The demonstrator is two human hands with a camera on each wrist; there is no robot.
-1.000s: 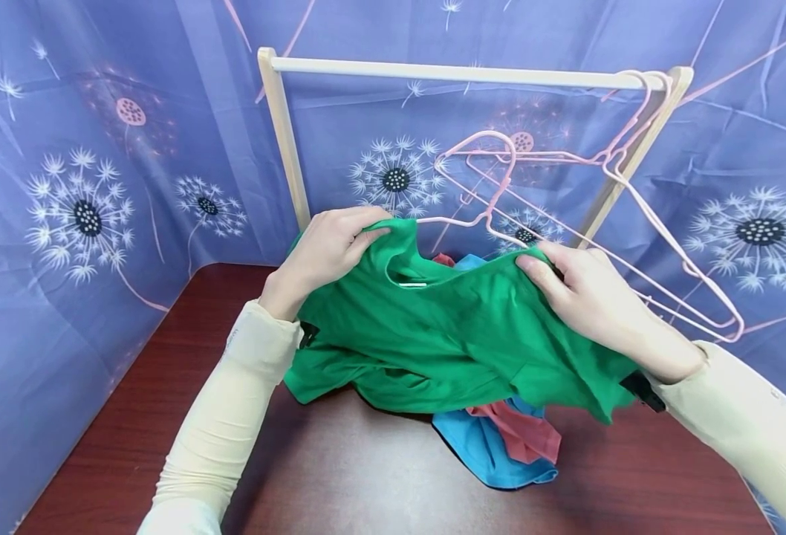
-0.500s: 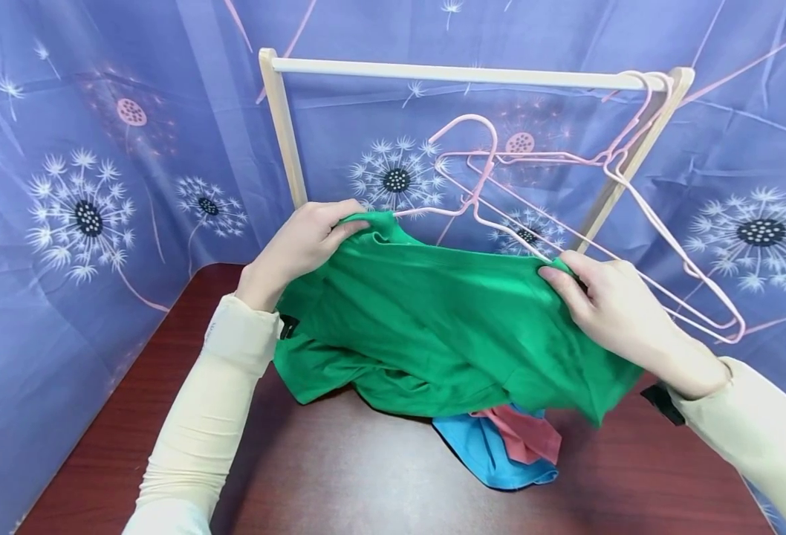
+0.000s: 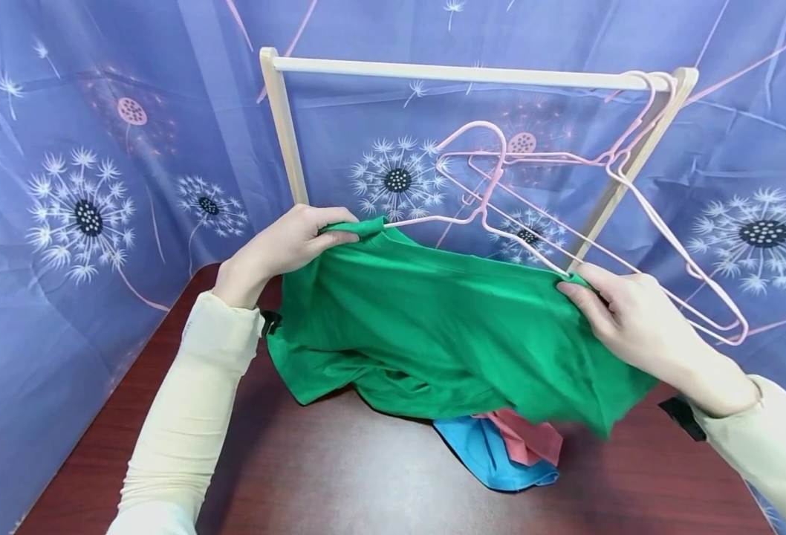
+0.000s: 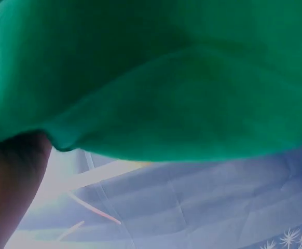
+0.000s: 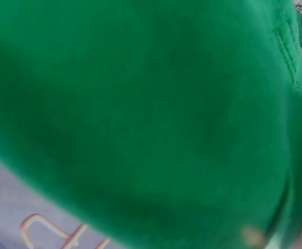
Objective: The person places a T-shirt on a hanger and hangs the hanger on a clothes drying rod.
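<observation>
A green T-shirt (image 3: 433, 319) hangs stretched between both hands, its lower part bunched on the table. The shoulders of a pink hanger (image 3: 483, 212) run into the shirt's neck opening, and its hook stands up above the collar. My left hand (image 3: 289, 241) pinches the shirt's left shoulder near the hanger's end. At the other shoulder, my right hand (image 3: 634, 319) grips the cloth with the thumb on the near side. Green cloth (image 4: 182, 104) fills most of the left wrist view, and the right wrist view is likewise covered by the shirt (image 5: 151, 119).
A wooden rack (image 3: 473, 72) stands behind the shirt, with pink hangers (image 3: 660, 223) hooked at its right end. Blue cloth (image 3: 480, 453) and red cloth (image 3: 527, 438) lie on the dark wooden table (image 3: 379, 483), partly under the shirt. A patterned blue curtain (image 3: 99, 312) encloses the table.
Both hands have moved apart, pulling the shirt's neckline taut across the hanger. The collar opening has closed from view, and the hanger has shifted slightly left overall.
</observation>
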